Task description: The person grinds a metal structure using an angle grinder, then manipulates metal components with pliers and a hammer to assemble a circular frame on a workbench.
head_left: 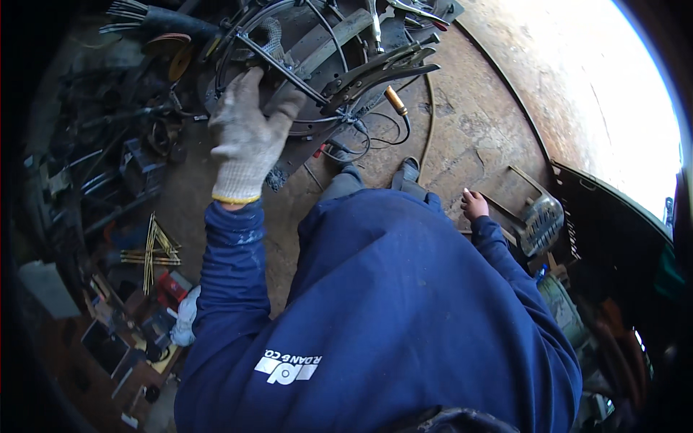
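My left hand (251, 130), in a pale knitted glove with a yellow cuff edge, rests at the near left side of a dark metal work table. Its fingers are spread toward a frame of bent round bars (281, 66) on the tabletop, the thumb apart. Part of the fingertips is hidden by the bars. Large locking pliers (386, 71) lie right of the frame, and a brass-coloured cylinder (396, 101) with a black cable hangs beside them. My bare right hand (474, 205) is low at my right side, fingers curled; whatever they hold, if anything, cannot be made out.
A metal chair (541, 222) stands close to my right hand. Cables (431, 130) run over the stained floor (469, 108). Thin brass-coloured rods (151, 252) lie at left, near piled metal scrap (137, 169). Another bundle of rods (133, 16) projects at the far left.
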### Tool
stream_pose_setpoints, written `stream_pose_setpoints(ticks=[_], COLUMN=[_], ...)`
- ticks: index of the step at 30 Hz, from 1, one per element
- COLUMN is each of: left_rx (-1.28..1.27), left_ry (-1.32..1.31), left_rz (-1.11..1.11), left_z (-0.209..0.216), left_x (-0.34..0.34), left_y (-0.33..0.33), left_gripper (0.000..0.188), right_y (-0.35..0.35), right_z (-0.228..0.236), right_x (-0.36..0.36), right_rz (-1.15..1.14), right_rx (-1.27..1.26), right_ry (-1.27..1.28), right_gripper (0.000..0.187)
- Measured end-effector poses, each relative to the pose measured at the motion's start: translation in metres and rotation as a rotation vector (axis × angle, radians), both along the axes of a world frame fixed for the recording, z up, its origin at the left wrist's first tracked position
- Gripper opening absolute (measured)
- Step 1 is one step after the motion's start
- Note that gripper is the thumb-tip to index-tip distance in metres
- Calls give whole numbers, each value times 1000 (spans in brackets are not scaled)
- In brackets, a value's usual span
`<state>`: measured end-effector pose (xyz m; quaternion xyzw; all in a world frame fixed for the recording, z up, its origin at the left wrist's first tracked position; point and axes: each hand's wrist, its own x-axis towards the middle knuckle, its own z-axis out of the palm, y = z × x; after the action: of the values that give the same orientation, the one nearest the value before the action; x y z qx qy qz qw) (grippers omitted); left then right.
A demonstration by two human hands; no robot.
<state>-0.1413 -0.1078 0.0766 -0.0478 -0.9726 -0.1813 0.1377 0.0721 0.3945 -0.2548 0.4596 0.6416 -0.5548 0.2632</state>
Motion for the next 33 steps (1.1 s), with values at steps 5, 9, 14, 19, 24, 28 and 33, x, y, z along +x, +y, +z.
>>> stream_pose_setpoints(ticks=[5,9,14,19,24,28,33], left_rx=[198,237,280,265,189,156,203], left_ry=[106,142,37,54,21,-32,-19], left_rz=[-54,-148,-131,-135,-59,51,124], left_z=[27,15,9,1,3,5,7], left_x=[-16,-21,-20,-20,-18,-12,-13], left_y=[-40,-77,-85,-83,-73,-59,-44], left_gripper=[40,37,39,41,42,44,45], right_y=[-66,-114,-125,-112,-86,-64,-38], right_z=[39,65,73,74,63,47,53], right_x=[1,-4,-3,-13,-45,-99,-183], right_rz=[13,96,160,172,207,350,381], right_rx=[17,71,98,111,61,139,135], right_ry=[-10,-37,-59,-73,-88,49,236], right_gripper=[46,50,52,52,51,42,43])
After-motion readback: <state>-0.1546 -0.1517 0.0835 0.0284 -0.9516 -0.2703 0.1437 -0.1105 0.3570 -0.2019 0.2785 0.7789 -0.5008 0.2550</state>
